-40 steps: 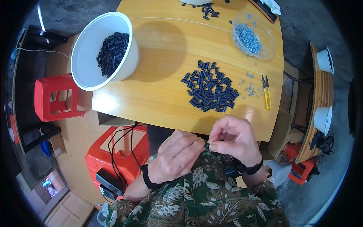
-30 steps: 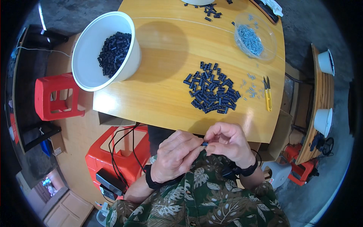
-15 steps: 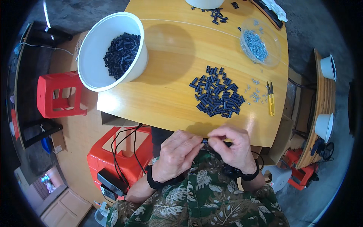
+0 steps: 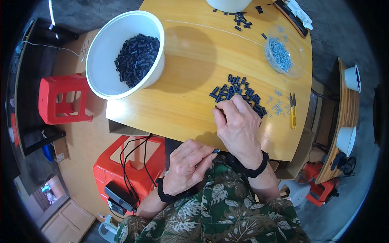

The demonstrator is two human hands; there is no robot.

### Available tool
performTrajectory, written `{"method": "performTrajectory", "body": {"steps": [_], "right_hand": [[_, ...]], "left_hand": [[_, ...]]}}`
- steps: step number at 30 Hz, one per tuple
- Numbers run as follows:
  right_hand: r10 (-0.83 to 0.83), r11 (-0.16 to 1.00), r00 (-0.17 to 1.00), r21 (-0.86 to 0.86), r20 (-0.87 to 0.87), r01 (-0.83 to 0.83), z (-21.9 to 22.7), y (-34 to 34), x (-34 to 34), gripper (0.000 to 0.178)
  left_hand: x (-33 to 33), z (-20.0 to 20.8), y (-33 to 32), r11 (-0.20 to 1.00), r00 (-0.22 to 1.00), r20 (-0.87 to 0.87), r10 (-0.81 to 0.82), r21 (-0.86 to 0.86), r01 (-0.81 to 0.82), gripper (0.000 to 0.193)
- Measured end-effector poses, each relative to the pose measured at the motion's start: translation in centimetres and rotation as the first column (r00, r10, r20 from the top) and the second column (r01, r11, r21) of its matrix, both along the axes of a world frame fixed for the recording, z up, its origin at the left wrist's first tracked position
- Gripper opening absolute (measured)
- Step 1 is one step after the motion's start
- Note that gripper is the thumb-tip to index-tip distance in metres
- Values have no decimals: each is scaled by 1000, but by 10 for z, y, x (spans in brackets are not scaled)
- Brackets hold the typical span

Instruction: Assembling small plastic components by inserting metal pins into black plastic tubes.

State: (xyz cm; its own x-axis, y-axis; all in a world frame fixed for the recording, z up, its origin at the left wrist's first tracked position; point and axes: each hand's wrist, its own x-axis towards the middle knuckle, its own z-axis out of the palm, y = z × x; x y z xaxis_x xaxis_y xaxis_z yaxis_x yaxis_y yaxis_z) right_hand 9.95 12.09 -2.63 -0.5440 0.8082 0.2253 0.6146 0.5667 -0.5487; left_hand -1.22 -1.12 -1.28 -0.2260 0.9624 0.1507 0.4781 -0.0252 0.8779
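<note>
Centrally, the left hand (image 4: 187, 163), thumb and fingers pinched together, grips a small black tube (image 4: 216, 151) that protrudes from its fingertips beside the near edge of the desk (image 4: 178, 117). The right hand (image 4: 239, 124) reaches over a pile of black tubes (image 4: 254, 98), palm down; its fingertips are partly hidden, so whether they are clamped on a tube cannot be told. This hand covers the near part of the pile from view. Just right of the pile lie loose metal pins (image 4: 278, 108), then yellow-handled snips (image 4: 293, 115), blades pointing away from the person. Farther back stands a clear bowl (image 4: 299, 65) of similar pins. To the left, well apart from both hands, a white bucket (image 4: 101, 60) holds many more black tubes. A red stool (image 4: 103, 172) stands below the desk's near left side.
</note>
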Motion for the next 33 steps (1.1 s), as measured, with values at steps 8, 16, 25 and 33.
{"method": "performTrajectory", "body": {"steps": [8,16,25,33], "right_hand": [[21,1000,998,1,61,-21,-5,2,-2,13],[-146,871,897,-484,-416,-83,22,4,28,11],[-510,271,653,-825,-560,-496,17,-18,90,9],[-550,112,636,-803,-541,-586,27,-27,104,13]], "left_hand": [[-3,-2,4,1000,1000,5,1,2,-1,20],[-1,0,3,1000,1000,9,-1,31,0,21],[9,10,11,993,993,63,-100,75,95,22],[16,14,11,991,979,162,-128,70,118,18]]}}
